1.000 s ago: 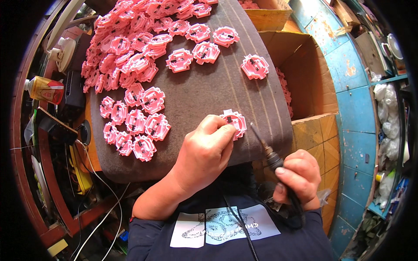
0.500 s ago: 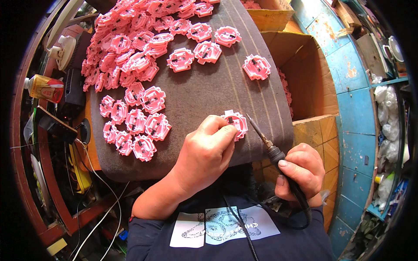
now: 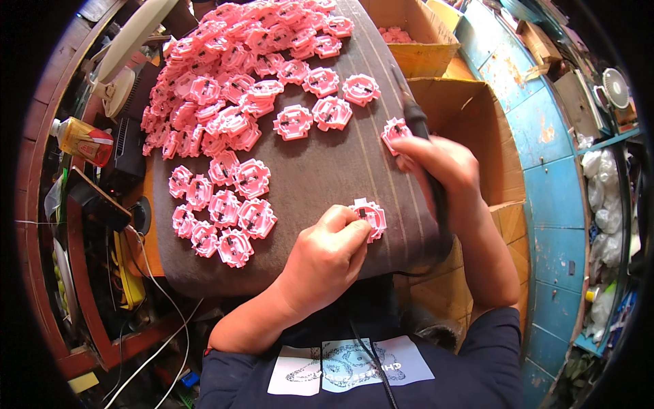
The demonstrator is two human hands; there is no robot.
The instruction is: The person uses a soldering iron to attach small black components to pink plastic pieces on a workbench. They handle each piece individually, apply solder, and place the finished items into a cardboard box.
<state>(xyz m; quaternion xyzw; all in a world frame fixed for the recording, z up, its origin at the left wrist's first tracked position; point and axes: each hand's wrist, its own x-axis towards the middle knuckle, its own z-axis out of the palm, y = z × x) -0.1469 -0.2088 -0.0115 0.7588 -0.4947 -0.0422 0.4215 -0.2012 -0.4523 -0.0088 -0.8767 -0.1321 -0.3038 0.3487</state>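
Observation:
My left hand (image 3: 323, 249) pinches a pink plastic housing (image 3: 374, 219) with a small dark piece inside, near the front of the dark board. My right hand (image 3: 444, 163) is closed round the black handle of a soldering iron (image 3: 417, 119), whose tip points away from me and is blurred. Beneath that hand's thumb and fingers, another pink housing (image 3: 395, 131) lies near the board's right edge, partly covered. I cannot tell whether the fingers grip it. To the left lies a loose group of similar housings (image 3: 223, 207).
A big heap of pink housings (image 3: 225, 82) covers the far left of the board (image 3: 320, 170). Cardboard boxes (image 3: 480, 136) stand along its right side, one with pink parts inside. A bottle (image 3: 85, 142) and a white cable (image 3: 178, 307) are at the left.
My right hand has swung forward with the soldering iron, from beside the front corner to the lone housing at the right edge. My left hand still pinches its housing.

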